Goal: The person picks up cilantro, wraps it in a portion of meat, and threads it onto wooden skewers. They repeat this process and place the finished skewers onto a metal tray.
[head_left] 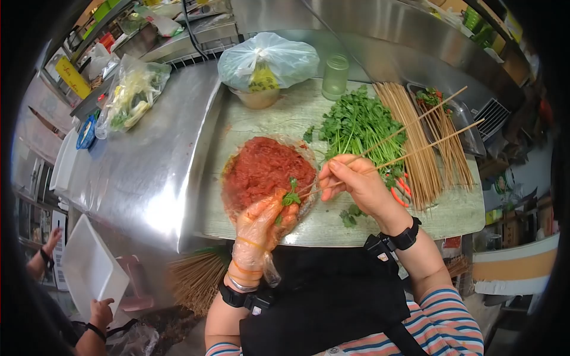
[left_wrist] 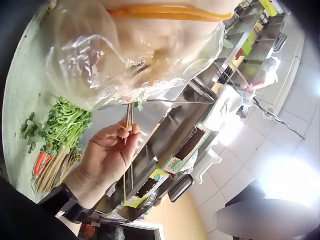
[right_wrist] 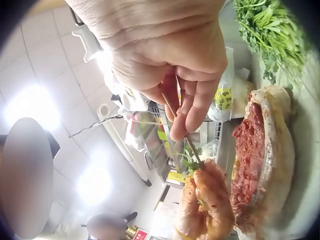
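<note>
Left hand [head_left: 256, 221], gloved: fingers curled round herb sprig [head_left: 291, 196] at stick tips, over meat's edge. Right hand [head_left: 363, 185]: pinching two sticks [head_left: 415, 120]. Apparently early stage: meat [head_left: 267, 166] heaped, greens [head_left: 362, 126] piled, bundled sticks [head_left: 423, 181] unloaded.

No text is legible. Markings on the yellow label [right_wrist: 223, 100] and red sign [right_wrist: 141, 235] are unreadable.

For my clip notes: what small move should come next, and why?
Probably the right hand should ease the skewers slightly toward the gloved left hand: their near ends reach its fingers beside the herb sprig, and the right hand pinches them farther back.
</note>
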Motion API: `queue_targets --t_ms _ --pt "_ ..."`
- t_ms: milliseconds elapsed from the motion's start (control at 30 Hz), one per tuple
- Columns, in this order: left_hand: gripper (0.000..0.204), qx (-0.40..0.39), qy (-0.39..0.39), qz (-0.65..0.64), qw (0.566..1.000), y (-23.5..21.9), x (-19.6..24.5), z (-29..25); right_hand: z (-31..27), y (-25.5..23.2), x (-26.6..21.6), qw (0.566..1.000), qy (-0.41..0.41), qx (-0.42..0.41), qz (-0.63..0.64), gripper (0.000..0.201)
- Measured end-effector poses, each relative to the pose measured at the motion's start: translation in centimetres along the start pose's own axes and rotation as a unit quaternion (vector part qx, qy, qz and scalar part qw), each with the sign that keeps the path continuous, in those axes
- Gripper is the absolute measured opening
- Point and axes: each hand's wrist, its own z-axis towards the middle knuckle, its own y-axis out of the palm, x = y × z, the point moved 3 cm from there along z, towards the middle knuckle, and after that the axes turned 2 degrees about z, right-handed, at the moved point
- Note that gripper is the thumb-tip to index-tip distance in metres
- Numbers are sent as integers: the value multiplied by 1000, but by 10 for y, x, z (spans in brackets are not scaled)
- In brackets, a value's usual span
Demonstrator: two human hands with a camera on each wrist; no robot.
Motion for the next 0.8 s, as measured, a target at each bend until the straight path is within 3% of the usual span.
queue_targets --t_ms 167,333,533,633,800 --pt "31 30 46 -48 997 -8 1 4 -22 3 -9 994 -80 75 19 31" --pt "27 59 54 -113 990 -4 -2 10 -36 32 -3 975 -190 21 -110 27" --pt "26 89 60 -151 983 -1 -4 12 -34 43 3 961 -235 24 -145 26" --pt "23 103 64 -140 983 0 -4 12 -37 48 3 925 -301 11 -232 15" --pt "21 107 72 -139 982 -3 -6 13 -35 57 5 886 -337 3 -319 16"
